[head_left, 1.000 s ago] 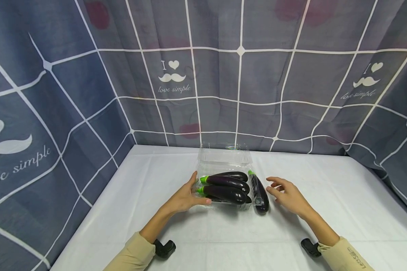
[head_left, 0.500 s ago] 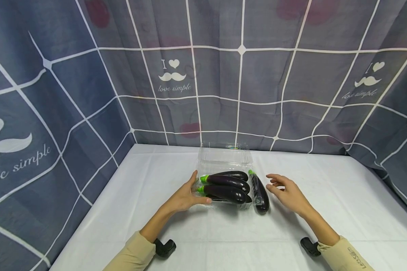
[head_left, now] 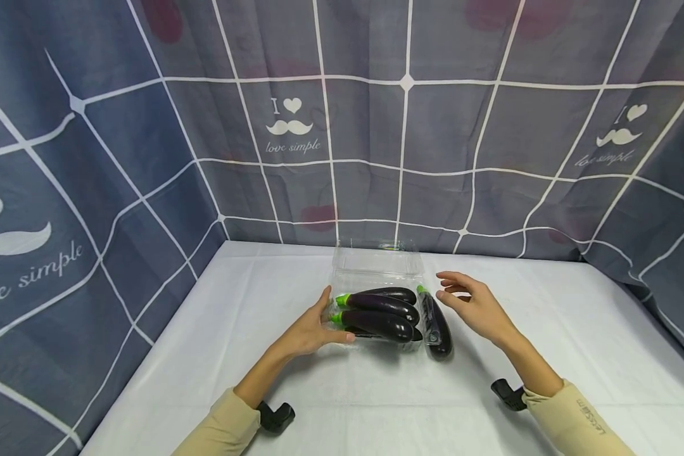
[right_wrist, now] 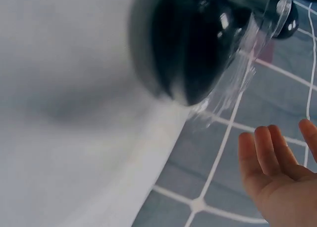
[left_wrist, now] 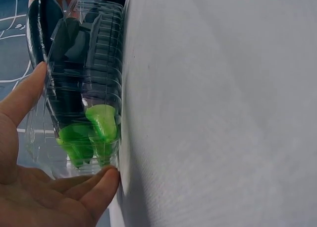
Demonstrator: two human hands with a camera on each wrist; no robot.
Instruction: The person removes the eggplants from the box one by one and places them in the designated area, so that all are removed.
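A person's left hand (head_left: 310,332), spread, touches a clear container (head_left: 379,262) of eggplants (head_left: 379,323) at its left end; just right of the container lies a lone eggplant (head_left: 441,334), near the right hand (head_left: 481,311), fingers parted.

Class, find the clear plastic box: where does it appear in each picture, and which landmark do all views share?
Head: clear plastic box just below centre.
Left wrist: upper left.
Right wrist: above and right of centre, partly visible.
Shared landmark: white-lined curtain.
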